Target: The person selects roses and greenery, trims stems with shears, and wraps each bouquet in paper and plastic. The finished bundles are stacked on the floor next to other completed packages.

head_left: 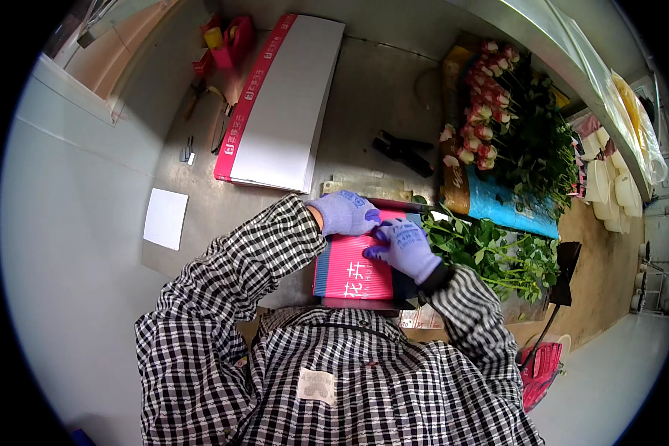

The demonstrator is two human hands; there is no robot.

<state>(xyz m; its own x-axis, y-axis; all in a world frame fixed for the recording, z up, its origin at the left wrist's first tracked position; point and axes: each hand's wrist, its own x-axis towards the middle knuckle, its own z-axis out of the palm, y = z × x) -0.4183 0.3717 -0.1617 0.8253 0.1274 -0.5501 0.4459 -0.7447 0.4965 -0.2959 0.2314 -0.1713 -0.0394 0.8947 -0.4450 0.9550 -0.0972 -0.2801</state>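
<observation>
Before me lies a flower bunch rolled in a pink corrugated wrapper (349,271) with dark blue edges and white lettering; its leafy green stems (505,260) stick out to the right. My left hand (346,213), in a lavender glove with darker purple fingertips, is closed on the wrapper's far edge. Close beside it, my right hand (407,251), gloved alike, grips the top of the wrapper with bent fingers. The two hands' fingertips nearly meet. Any blooms inside the wrapper are hidden, and the fingers' undersides do not show.
A stack of white sheets with a pink border (286,104) lies far left. Black pliers-like tool (403,151) rests mid-table. Pink-and-white roses (483,111) lie on a blue-and-tan sheet (509,207) at right. A pink tape dispenser (234,44) and a white card (165,218) are left.
</observation>
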